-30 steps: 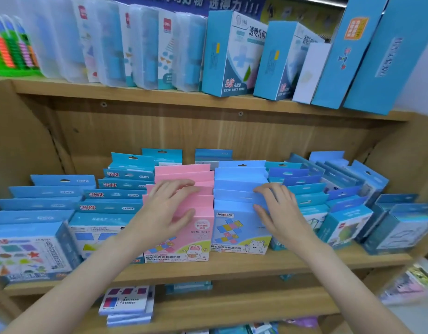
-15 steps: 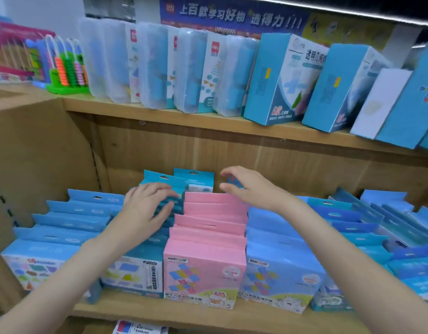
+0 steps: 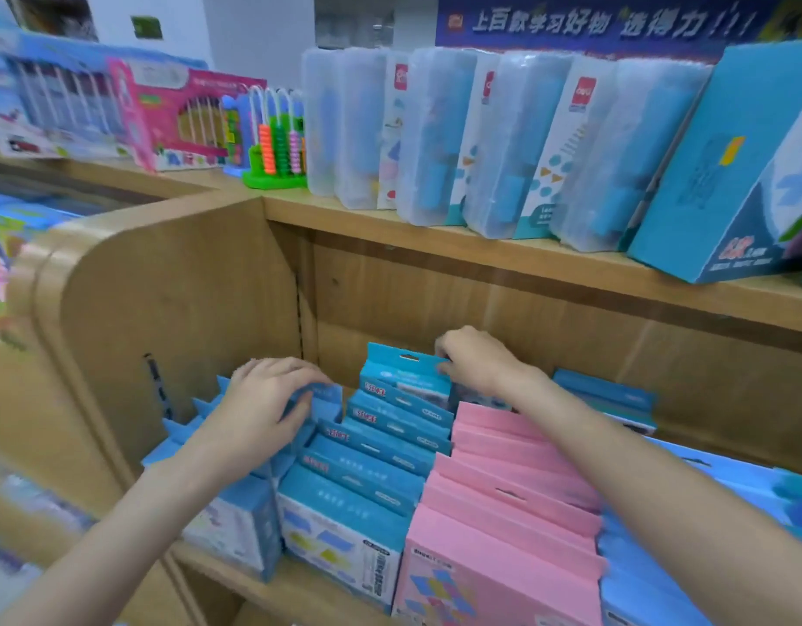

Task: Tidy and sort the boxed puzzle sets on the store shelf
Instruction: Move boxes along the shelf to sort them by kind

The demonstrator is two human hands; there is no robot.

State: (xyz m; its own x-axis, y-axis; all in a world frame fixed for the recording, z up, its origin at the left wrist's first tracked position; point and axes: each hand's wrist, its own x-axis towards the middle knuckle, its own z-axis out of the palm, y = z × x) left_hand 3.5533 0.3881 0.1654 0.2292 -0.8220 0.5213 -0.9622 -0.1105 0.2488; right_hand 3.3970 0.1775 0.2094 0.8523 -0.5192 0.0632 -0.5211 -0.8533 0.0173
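Rows of boxed puzzle sets stand on the wooden shelf: a left blue row, a teal row, a pink row and more blue boxes at the right. My right hand pinches the hang tab of the rearmost teal box, which stands higher than the rest of its row. My left hand rests on the back of the left blue row, fingers curled over the top of a blue box.
The upper shelf carries clear plastic cases, a tall blue box and a bead abacus. A rounded wooden side panel walls the shelf on the left. Pink and blue toy boxes stand beyond it.
The view swung left and closer. My right hand went from above the pink row to the rearmost teal box and pinched its tab. My left hand shifted left onto the blue row.
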